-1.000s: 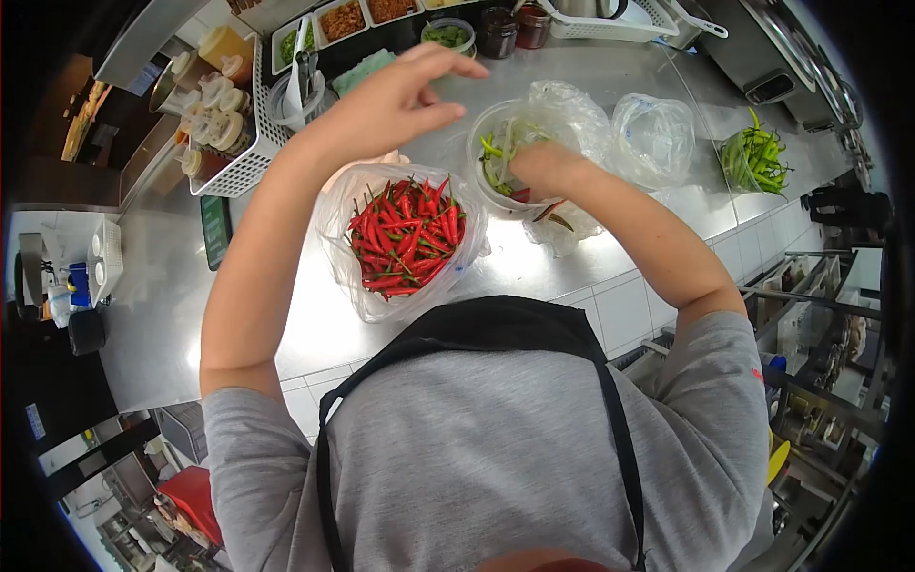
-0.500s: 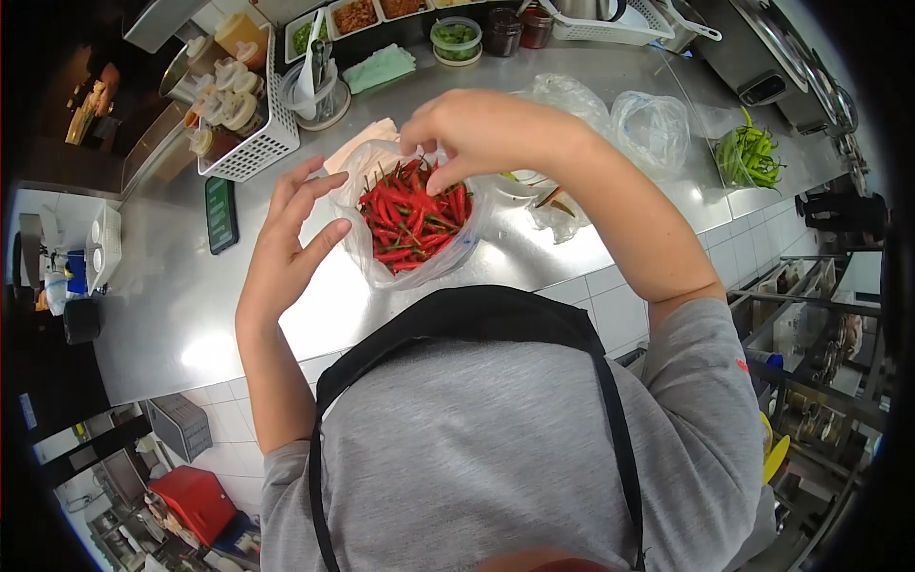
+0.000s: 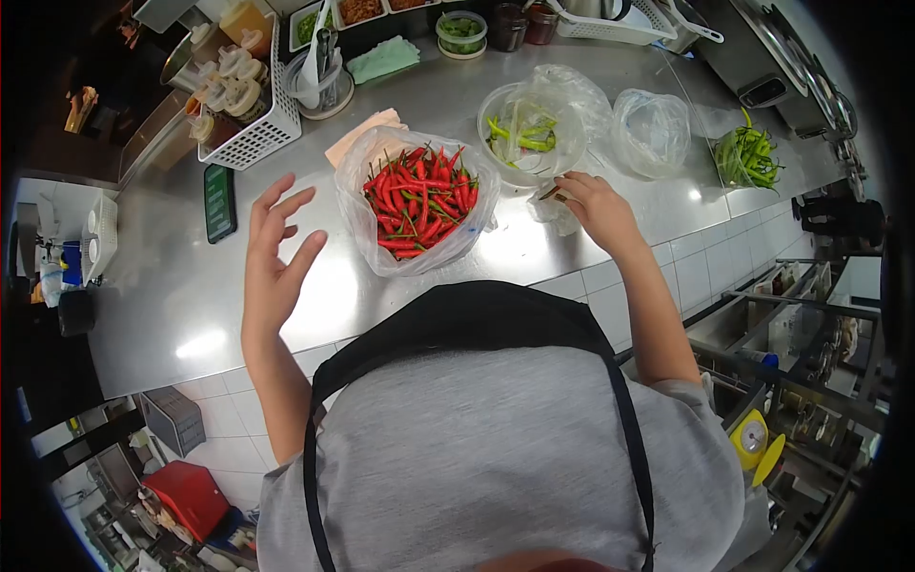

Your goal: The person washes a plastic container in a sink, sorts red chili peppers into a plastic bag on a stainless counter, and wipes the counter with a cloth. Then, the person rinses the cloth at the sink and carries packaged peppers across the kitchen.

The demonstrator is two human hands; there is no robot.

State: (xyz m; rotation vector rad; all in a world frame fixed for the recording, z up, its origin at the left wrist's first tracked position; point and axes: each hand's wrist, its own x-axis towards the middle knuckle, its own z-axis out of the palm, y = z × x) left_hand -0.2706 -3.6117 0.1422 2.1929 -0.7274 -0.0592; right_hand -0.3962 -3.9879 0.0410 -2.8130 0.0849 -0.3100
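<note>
My left hand (image 3: pixel 276 262) hangs over the steel counter to the left of the chillies, fingers spread and holding nothing. Red chillies (image 3: pixel 419 200) with green stems fill a clear plastic bag (image 3: pixel 357 250) whose mouth is open. My right hand (image 3: pixel 599 214) is to the right of that bag, its fingers bent together at a small, thin brownish thing (image 3: pixel 550 192) that is too small to make out. Crumpled clear plastic (image 3: pixel 556 218) lies under the fingertips. Just beyond stands a clear round tub (image 3: pixel 488 98) with several green chillies (image 3: pixel 538 140) and plastic inside.
A phone (image 3: pixel 220 202) and a white basket of squeeze bottles (image 3: pixel 276 119) are at the left. A folded pinkish cloth (image 3: pixel 367 131) touches the bag. Another clear bag (image 3: pixel 651 133) and a bag of green chillies (image 3: pixel 748 157) stand at the right.
My right hand has left the red chillies and moved right to the small brownish thing, uncovering the round tub. My left hand has drawn slightly away from the bag, still open.
</note>
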